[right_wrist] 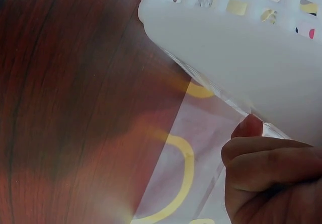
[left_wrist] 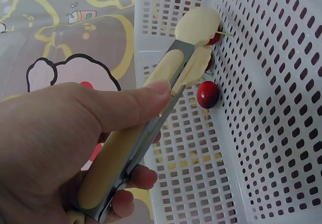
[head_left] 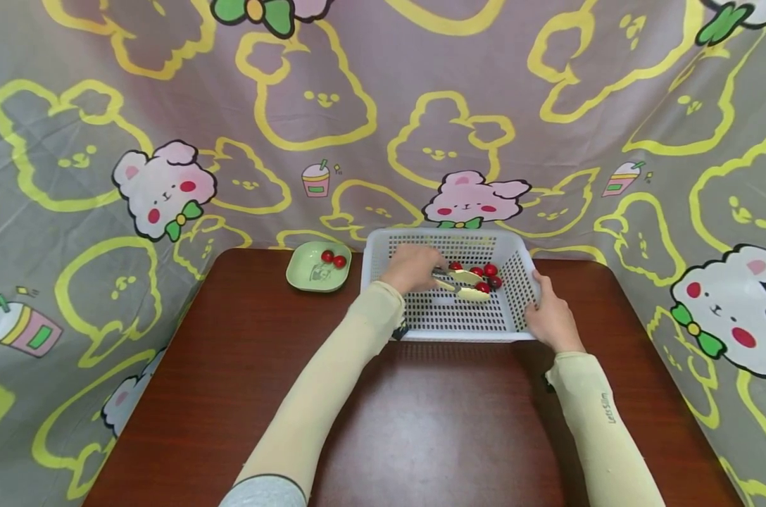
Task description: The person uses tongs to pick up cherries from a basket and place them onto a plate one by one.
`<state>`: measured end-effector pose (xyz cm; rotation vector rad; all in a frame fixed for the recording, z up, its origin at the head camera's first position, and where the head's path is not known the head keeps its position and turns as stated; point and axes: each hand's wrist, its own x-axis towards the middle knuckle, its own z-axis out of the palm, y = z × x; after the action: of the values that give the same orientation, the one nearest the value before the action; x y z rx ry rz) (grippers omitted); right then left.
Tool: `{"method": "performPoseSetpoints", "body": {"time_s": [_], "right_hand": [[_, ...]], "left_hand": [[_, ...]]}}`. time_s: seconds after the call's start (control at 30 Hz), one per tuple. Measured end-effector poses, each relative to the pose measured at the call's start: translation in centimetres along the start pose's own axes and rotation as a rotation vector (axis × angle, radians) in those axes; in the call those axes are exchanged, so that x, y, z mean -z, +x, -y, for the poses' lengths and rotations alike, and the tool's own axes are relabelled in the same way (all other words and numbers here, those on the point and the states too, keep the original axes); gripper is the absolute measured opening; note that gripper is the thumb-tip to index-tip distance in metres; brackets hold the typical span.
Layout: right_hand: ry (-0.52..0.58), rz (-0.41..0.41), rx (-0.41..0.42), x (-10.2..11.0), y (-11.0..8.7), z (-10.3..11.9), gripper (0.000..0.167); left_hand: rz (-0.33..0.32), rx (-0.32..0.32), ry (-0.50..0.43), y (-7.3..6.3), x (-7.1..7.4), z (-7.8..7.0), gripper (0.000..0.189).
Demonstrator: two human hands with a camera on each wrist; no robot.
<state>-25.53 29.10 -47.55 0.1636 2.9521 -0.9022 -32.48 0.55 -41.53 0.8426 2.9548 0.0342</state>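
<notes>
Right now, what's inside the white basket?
Red fruits and the front of the tongs, gripped by the left hand. The tongs partly cover some fruits; what's fully behind them, I can't see.

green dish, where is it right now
In the head view, the green dish sits on the table just left of the white basket, near the patterned cloth, holding two red fruits.

Some cherries (left_wrist: 215, 37) partly behind tongs (left_wrist: 168, 65)

The basket (head_left: 465, 336) is white, patterned with a grid of holes; in it show red fruits (head_left: 491, 270) and cream-and-silver tongs (left_wrist: 168, 65). Left of the basket, a pale green dish (head_left: 299, 271) bears a grey print. Beneath the basket, reddish-brown wood-grain tabletop (head_left: 472, 422); behind, mauve-grey cloth (head_left: 351, 21) with yellow outlines.
</notes>
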Motion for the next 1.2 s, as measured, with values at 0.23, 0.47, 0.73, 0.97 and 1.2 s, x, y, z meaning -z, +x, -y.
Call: {"method": "performPoseSetpoints", "body": {"time_s": [0.23, 0.47, 0.73, 0.97, 1.2], "right_hand": [[-0.003, 0.000, 0.002, 0.2, -0.1, 0.1, 0.071], [-0.009, -0.003, 0.002, 0.3, -0.1, 0.1, 0.071], [-0.010, 0.004, -0.009, 0.2, 0.0, 0.1, 0.071], [-0.013, -0.009, 0.001, 0.1, 0.0, 0.0, 0.071], [-0.008, -0.009, 0.009, 0.2, 0.0, 0.0, 0.070]], "left_hand": [[-0.018, 0.011, 0.031, 0.2, -0.1, -0.2, 0.040], [-0.034, 0.019, 0.032, 0.3, -0.2, -0.3, 0.040], [-0.034, 0.022, 0.013, 0.1, 0.1, -0.4, 0.039], [-0.024, -0.002, -0.026, -0.4, 0.7, 0.0, 0.042], [-0.052, -0.015, -0.015, -1.6, 1.3, 0.7, 0.041]]}}
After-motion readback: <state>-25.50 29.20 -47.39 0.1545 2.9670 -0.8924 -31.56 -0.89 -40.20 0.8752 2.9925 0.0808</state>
